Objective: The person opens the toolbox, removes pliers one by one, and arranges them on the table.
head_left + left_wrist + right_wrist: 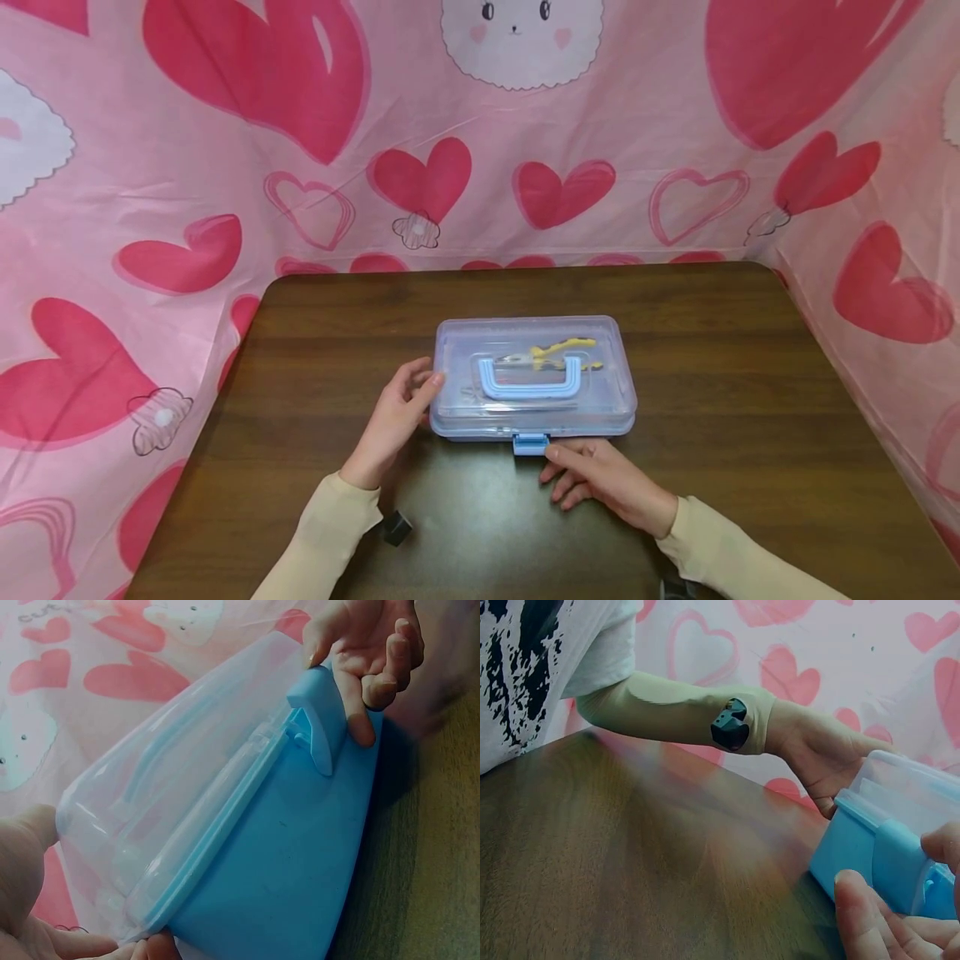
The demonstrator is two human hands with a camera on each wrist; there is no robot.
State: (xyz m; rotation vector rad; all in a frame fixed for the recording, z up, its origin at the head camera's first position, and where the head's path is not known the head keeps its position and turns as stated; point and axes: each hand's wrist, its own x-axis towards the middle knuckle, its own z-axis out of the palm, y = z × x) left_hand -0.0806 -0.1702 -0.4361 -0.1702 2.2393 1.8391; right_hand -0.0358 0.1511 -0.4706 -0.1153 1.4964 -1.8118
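A plastic toolbox [459, 423] with a clear lid and blue base sits on the table, its lid down. Through the lid, pliers [564, 343] with yellow handles show inside. The blue carry handle [531, 390] lies folded on top. My left hand [397, 417] grips the box's left end, thumb on the lid's side and fingers lower down by the seam. At the front, the blue latch [322, 724] stands tilted out from the wall. My right hand [600, 479] pinches this latch's right side between thumb and index finger, the other fingers loosely curled below.
The box stands on a dark wooden table [337, 325]. Pink cloth [495, 125] printed with hearts hangs behind it and at both sides. A small black camera [396, 528] is strapped at the left wrist, and another [677, 590] at the right.
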